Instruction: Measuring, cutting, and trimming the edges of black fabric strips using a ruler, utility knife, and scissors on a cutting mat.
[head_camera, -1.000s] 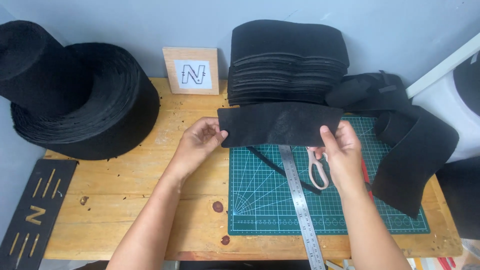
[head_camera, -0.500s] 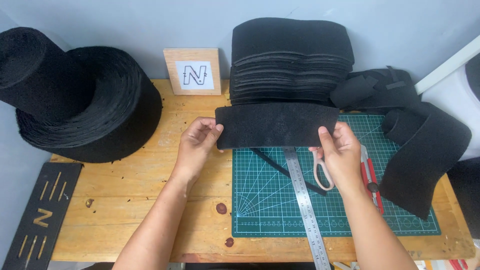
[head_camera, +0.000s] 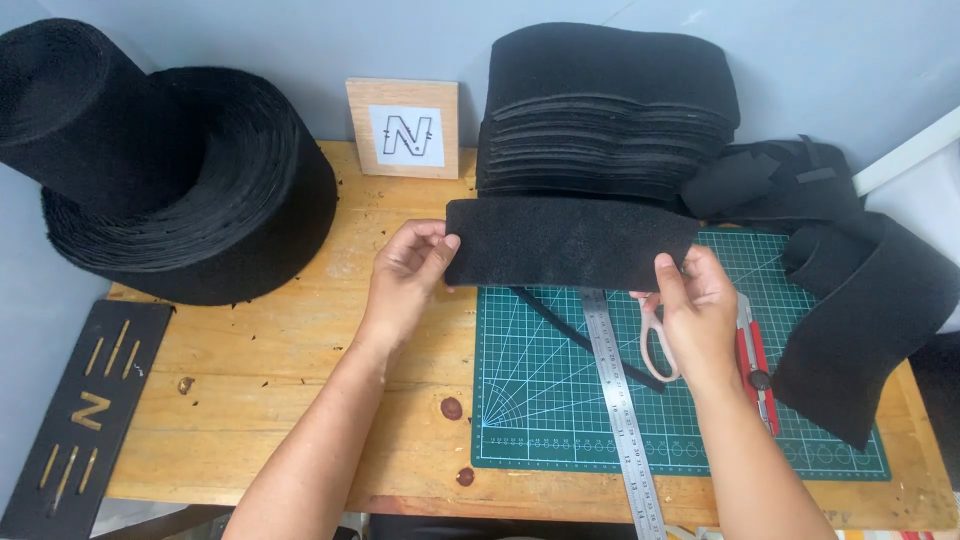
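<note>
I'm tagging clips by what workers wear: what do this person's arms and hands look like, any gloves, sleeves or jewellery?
Both are bare. The left hand and right hand wear no gloves, and no rings, watch or bracelets show. Both forearms are uncovered down to the bottom edge of the picture, so no sleeve is in view. Fingernails look short and unpainted. No markings are visible.

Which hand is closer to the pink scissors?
Right. The right hand sits just above the scissors, partly covering them; the left hand is across the black felt strip, over bare wood.
</note>
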